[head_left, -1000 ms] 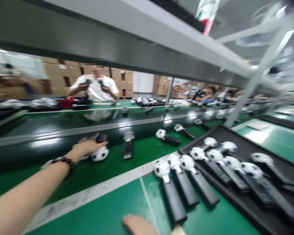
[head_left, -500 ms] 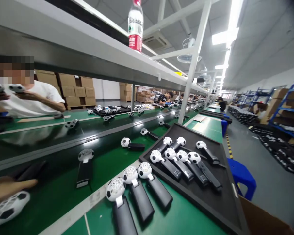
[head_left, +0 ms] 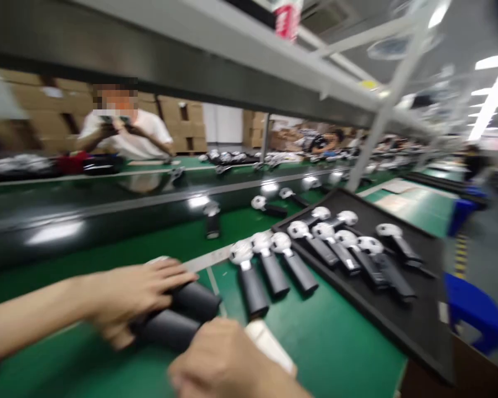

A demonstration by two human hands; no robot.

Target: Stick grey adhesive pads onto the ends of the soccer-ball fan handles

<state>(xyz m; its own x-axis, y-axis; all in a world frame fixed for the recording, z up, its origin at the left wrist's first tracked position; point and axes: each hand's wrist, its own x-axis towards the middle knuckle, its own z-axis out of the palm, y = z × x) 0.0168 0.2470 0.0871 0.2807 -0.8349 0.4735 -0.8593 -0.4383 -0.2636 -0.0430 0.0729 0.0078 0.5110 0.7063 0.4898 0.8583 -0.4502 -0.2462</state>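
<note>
In the head view my left hand (head_left: 136,296) closes over the handles of two black handheld fans (head_left: 197,301), whose football-patterned heads are mostly hidden beneath it. My right hand (head_left: 228,359) is curled shut at the near end of the lower handle; its fingertips are hidden. A whitish flat object (head_left: 269,344) shows just beyond that hand, blurred; whether the hand touches it I cannot tell. Close by, three more handheld fans (head_left: 274,268) lie side by side on the green tabletop (head_left: 336,354), black handles towards me.
A black tray (head_left: 423,337) at the right holds several fans. More fans lie along the green conveyor (head_left: 170,221). A metal shelf (head_left: 232,61) runs overhead, with a slanting post (head_left: 377,132). A co-worker (head_left: 126,132) sits across the line. A blue stool (head_left: 477,309) stands at the right.
The view has swung left, so the tray and fans appear further right. The hand with a fan at the left edge has come onto the near table; my right hand has entered.
</note>
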